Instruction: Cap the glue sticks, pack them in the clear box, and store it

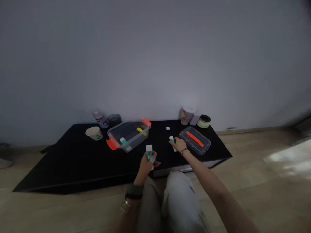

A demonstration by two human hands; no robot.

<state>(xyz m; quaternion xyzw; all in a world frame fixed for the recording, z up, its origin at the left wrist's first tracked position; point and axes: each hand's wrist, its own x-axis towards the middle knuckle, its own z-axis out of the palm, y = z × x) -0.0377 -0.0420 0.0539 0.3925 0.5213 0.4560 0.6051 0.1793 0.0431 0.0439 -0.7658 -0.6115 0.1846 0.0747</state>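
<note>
My left hand [146,164] is closed around a large green-and-white glue stick [149,152], held upright near the front edge of the black table [97,168]. To its right, the fingers of my right hand [179,144] are wrapped round a smaller green-and-white glue stick [172,139], tilted at the tabletop. A small white cap [167,128] lies behind that one. Left of my hands stands a clear plastic box [136,142] without its lid, with orange handles. Inside it are another green-and-white stick [123,141] and a yellow marker [140,130].
Beside my right hand lies the clear lid [206,147] with an orange handle [195,138]. Along the wall stand a paper cup [94,133], a spray can [100,119], a dark bowl [114,119], a plastic cup [186,116] and a cream pot [203,122] with a black top.
</note>
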